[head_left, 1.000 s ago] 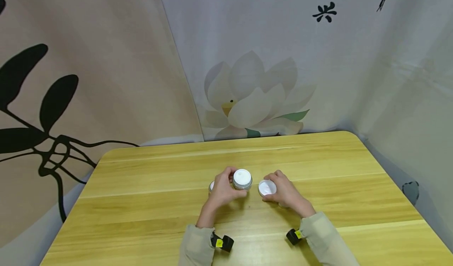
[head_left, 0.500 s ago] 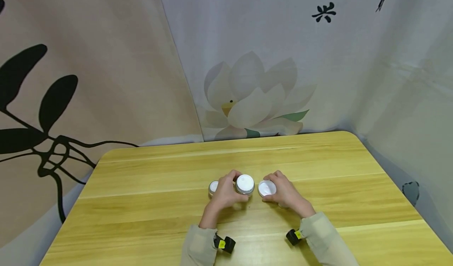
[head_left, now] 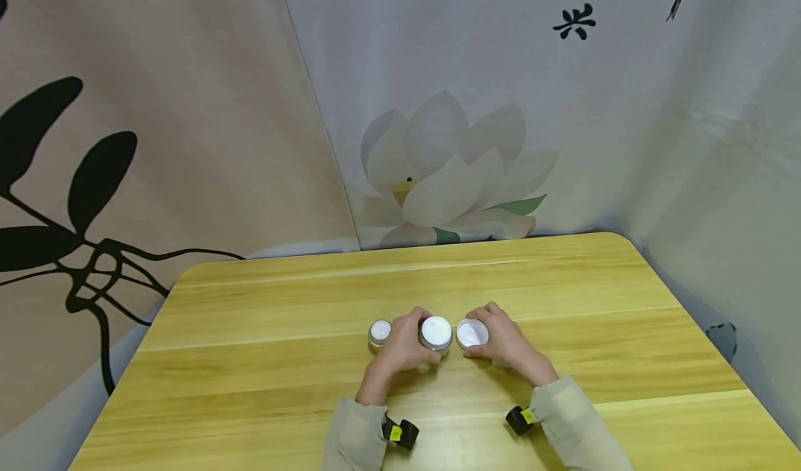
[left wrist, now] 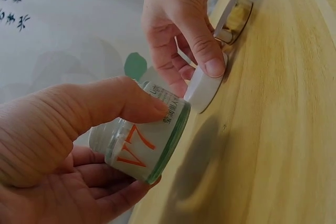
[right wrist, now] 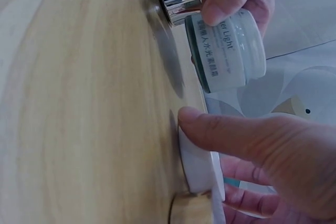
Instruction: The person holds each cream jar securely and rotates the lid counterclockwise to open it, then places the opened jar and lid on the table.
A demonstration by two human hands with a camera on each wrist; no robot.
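My left hand [head_left: 403, 344] grips a glass cream jar [left wrist: 144, 140] with an orange "V7" on its side, thumb on one side and fingers on the other. The jar is held a little above the table, its white top upward in the head view. Just to its right, my right hand [head_left: 505, 342] pinches a round white lid [head_left: 472, 333] by its rim, low at the tabletop. A narrow gap separates jar and lid. Left of my left hand stands a small jar [head_left: 379, 331] with a white top and shiny silver side [right wrist: 178, 1].
Beside the right hand sits a shiny gold-sided item [left wrist: 236, 19] with a pale top, mostly covered by the hand in the head view. All of it is on a wooden table [head_left: 263, 360]. A printed curtain [head_left: 438, 53] hangs behind the table.
My left hand has shifted right and slightly nearer with the cream jar, closing in on the lid. More of the small jar now shows. The right hand has stayed still.
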